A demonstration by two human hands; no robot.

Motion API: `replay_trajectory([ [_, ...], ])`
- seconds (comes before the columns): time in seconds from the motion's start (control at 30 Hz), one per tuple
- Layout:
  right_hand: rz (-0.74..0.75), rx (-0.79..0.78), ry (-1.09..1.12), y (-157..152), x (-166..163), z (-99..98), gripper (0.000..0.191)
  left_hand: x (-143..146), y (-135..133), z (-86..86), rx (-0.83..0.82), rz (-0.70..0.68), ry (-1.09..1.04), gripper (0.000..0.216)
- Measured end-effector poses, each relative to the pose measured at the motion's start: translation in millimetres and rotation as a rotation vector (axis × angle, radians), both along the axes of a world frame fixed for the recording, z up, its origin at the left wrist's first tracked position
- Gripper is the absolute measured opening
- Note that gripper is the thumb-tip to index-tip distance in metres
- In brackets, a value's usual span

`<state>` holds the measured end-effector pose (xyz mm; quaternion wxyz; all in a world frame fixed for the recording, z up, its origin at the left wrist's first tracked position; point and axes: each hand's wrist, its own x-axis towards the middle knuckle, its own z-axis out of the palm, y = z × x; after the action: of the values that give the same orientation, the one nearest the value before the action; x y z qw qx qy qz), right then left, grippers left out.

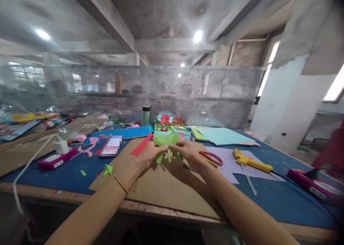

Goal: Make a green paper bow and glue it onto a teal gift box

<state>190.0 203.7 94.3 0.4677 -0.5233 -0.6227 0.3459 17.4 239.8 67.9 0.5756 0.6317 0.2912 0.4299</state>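
A light-green paper cutout (167,140) with several leaf-like lobes is held up between my two hands over a brown cardboard sheet (161,182). My left hand (150,152) pinches its left side, and my right hand (188,151) pinches its right side near the middle. Behind it stands a light-blue paper piece with a red paper butterfly (165,119) on top, partly hidden by the cutout. Scissors with red handles (212,157) lie beside my right wrist. A red paper strip (142,144) lies by my left hand.
To the right, a yellow glue gun (252,161) rests on lilac paper (225,173), near a purple power strip (313,184). On the left are another purple power strip (57,159), a phone (110,146) and green scraps (108,169). Behind stand a bottle (146,116) and a perforated metal screen (107,87).
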Motion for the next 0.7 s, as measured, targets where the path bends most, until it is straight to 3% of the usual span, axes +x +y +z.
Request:
replay_trajectory([
  [0.17, -0.046, 0.066, -0.017, 3, 4, -4.2, 0.037, -6, 4, 3.6, -0.042, -0.063, -0.064, 0.036],
  [0.23, -0.084, 0.118, -0.037, 7, 7, -5.7, 0.037, -9, 6, 7.2, -0.055, -0.003, -0.063, 0.038],
  [0.33, -0.17, 0.241, -0.089, 12, 13, -7.4, 0.038, -15, 9, 10.3, 0.001, 0.191, -0.084, 0.043],
  [0.4, -0.244, 0.363, -0.136, 14, 15, -7.7, 0.035, -18, 10, 11.8, -0.02, 0.217, -0.109, 0.046],
  [0.5, -0.307, 0.566, -0.217, 11, 12, -7.4, 0.027, -20, 6, 15.4, -0.23, -0.07, -0.077, 0.06],
  [0.6, -0.256, 0.796, -0.411, 3, 5, -6.4, 0.022, -21, -1, 20.6, -0.344, -0.39, -0.081, 0.08],
  [0.7, -0.208, 1.079, -0.793, -6, 1, -3.8, 0.02, -24, -7, 24.4, -0.335, -0.464, -0.192, 0.081],
])
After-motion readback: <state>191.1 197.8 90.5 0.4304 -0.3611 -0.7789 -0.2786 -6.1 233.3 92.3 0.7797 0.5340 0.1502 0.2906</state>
